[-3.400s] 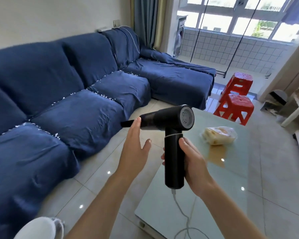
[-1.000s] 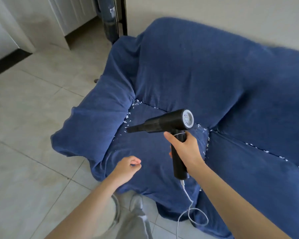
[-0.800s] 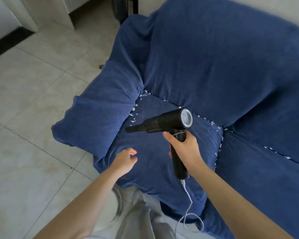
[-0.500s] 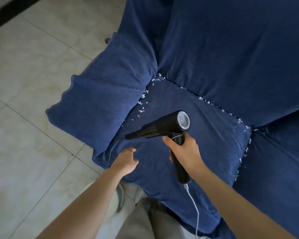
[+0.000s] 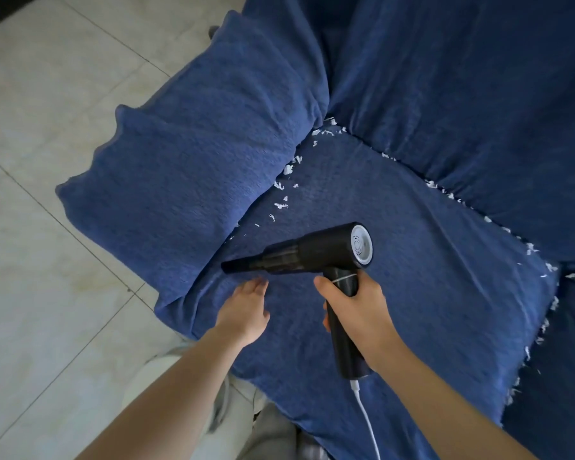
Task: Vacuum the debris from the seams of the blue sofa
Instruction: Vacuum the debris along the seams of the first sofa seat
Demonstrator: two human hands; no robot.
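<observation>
The blue sofa [image 5: 395, 227] fills the view, its end seat cushion right below me. White debris [image 5: 287, 169] lies along the seam between seat and armrest [image 5: 193, 154], and more white scraps [image 5: 445, 194] line the seam under the backrest and the right seat seam. My right hand [image 5: 356, 303] grips the handle of a black handheld vacuum [image 5: 312, 252]. Its narrow nozzle points left, hovering just above the seat near the armrest seam. My left hand [image 5: 246, 310] reaches out with straight fingers, fingertips just under the nozzle tip, over the seat's front.
A white cable [image 5: 367, 419] hangs from the vacuum's handle toward the bottom edge. Pale tiled floor [image 5: 47, 260] lies to the left of the armrest. My grey trouser legs [image 5: 263, 433] and a light shoe show at the bottom, close to the sofa front.
My view has tipped further down over the end seat. The vacuum's nozzle has sunk toward the armrest seam, and my left hand has opened and stretched forward under the nozzle.
</observation>
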